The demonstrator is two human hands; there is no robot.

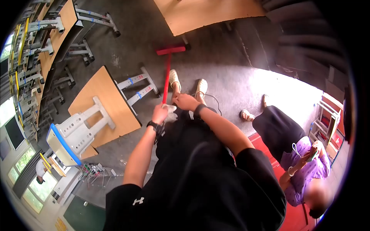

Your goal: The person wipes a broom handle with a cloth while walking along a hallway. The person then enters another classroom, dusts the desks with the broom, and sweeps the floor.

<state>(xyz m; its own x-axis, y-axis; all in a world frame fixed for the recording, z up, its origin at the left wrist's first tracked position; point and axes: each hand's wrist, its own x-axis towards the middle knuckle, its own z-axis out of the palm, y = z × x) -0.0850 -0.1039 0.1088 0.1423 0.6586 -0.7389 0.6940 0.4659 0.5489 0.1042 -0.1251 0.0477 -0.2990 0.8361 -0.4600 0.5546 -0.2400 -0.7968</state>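
Observation:
A long red handle (167, 82) with a flat T-shaped red head (170, 50) reaches over the floor; whether it is a broom or a squeegee I cannot tell. My left hand (160, 113) is closed around its near end. A crumpled whitish cloth or glove (169, 109) shows beside that hand's fingers. Close to its right, my right hand (185, 102) is curled shut, its fingertips near the cloth; what they grip is hidden. Both wrists wear dark bands. The red head lies beyond my feet in light clogs (201, 87).
A wooden desk (104, 104) with a chair upturned on it stands left. Another desktop (208, 15) is ahead. Rows of desks (58, 42) line the far left. At right a person in a purple top (302, 154) holds a phone-like object. A thin cable (216, 99) lies near my feet.

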